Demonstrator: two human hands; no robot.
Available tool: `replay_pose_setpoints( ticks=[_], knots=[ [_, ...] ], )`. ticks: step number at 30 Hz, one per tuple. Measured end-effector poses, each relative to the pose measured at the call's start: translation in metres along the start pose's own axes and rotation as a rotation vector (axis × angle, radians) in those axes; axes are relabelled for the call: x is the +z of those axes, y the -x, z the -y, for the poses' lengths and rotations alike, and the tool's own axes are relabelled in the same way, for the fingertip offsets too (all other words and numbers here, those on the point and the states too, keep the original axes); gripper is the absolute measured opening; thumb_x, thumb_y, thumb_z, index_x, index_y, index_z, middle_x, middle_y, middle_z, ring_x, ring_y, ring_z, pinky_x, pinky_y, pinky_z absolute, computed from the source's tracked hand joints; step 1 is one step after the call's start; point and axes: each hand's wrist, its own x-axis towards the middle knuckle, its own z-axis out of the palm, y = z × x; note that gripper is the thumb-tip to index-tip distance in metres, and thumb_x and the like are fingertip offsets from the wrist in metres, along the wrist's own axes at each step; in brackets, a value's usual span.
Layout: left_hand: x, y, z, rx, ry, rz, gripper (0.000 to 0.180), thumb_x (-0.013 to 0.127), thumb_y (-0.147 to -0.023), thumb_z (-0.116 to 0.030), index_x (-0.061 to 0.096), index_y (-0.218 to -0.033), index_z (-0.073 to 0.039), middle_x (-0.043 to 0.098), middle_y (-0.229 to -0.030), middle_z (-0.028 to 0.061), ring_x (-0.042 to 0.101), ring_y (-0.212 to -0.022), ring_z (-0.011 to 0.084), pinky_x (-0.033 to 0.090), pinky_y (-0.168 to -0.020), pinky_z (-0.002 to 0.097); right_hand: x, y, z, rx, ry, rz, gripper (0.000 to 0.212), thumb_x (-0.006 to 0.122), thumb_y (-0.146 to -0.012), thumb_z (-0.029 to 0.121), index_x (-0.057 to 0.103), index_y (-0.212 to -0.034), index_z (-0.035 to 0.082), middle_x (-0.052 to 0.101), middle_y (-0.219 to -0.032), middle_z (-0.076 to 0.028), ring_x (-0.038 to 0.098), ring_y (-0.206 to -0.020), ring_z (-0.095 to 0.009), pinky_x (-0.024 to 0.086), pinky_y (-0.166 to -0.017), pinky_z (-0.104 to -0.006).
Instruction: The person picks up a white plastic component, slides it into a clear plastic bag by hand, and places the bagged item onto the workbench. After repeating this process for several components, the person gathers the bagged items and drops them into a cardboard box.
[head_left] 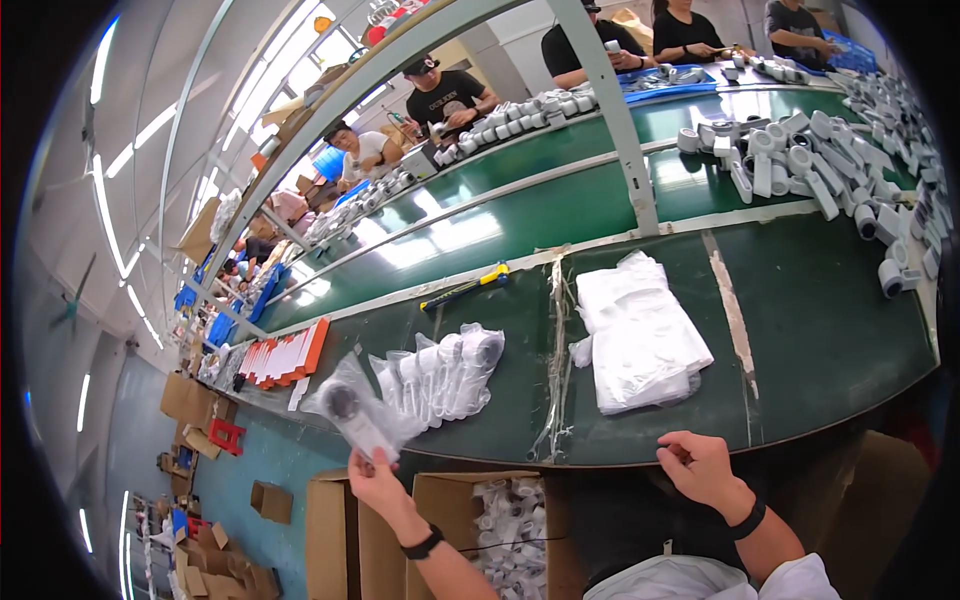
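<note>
Left of a row of bagged parts on the counter, the left hand has its grip pinched on a single bagged piece, long axis slanting up-left from it. The row separates it from white plastic bags; the right hand, farther off rightward, looks empty, loosely curled. Beyond the row: a yellow-black tool.

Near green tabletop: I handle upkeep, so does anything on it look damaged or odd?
Yes. Between the row of bagged parts and the white plastic stack, a pale strip looks frayed and peeling; another strip, right of the stack, has ragged edges.
</note>
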Motion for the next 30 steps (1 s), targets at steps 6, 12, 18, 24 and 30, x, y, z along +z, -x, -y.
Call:
replay_pose_setpoints(
  ticks=[6,12,18,24,30],
  knots=[
    [-0.020,-0.098,0.093,-0.029,-0.288,-0.069,0.037,0.069,-0.087,-0.008,0.057,-0.119,0.006,0.068,-0.103,0.0144,0.065,-0.082,0.0200,0.053,-0.062,0.0308,0.005,-0.002,-0.005,-0.024,-0.063,-0.094,0.013,0.071,-0.081,0.004,0.069,-0.094,0.000,0.067,-0.068,-0.009,0.064,-0.056,-0.012,0.050,-0.052,-0.0239],
    [0.017,-0.099,0.118,0.043,-0.678,0.012,0.037,0.074,-0.082,-0.018,0.064,-0.108,0.006,0.069,-0.103,0.0211,0.067,-0.092,0.0323,0.051,-0.084,0.0403,0.004,-0.002,-0.006,-0.059,-0.024,-0.132,0.009,0.069,-0.083,0.001,0.068,-0.091,-0.001,0.066,-0.068,-0.005,0.057,-0.055,-0.005,0.044,-0.049,-0.0207],
    [0.026,-0.110,0.109,0.243,-0.805,0.085,0.047,0.065,-0.087,-0.041,0.065,-0.115,-0.002,0.061,-0.124,0.0183,0.057,-0.112,0.0344,0.046,-0.093,0.0451,0.006,-0.003,-0.003,-0.094,-0.013,-0.134,0.008,0.069,-0.082,0.000,0.068,-0.089,-0.001,0.065,-0.067,-0.006,0.057,-0.054,-0.006,0.044,-0.049,-0.0214],
    [0.076,-0.090,0.060,0.143,-1.107,0.434,0.071,0.065,-0.076,-0.065,0.062,-0.128,-0.016,0.038,-0.150,0.0125,0.033,-0.135,0.0416,0.033,-0.105,0.0582,0.009,-0.004,-0.006,-0.155,0.066,-0.145,0.008,0.069,-0.080,0.000,0.068,-0.088,-0.001,0.065,-0.067,-0.007,0.059,-0.053,-0.008,0.045,-0.048,-0.0223],
    [0.084,-0.097,0.059,-0.015,-1.118,0.633,0.088,0.067,-0.069,-0.070,0.058,-0.132,-0.010,0.041,-0.147,0.0167,0.038,-0.133,0.0413,0.030,-0.109,0.0535,0.007,-0.002,-0.005,-0.135,0.053,-0.161,0.008,0.070,-0.080,0.000,0.068,-0.087,-0.001,0.065,-0.067,-0.008,0.059,-0.052,-0.010,0.045,-0.047,-0.0232]
  ],
)
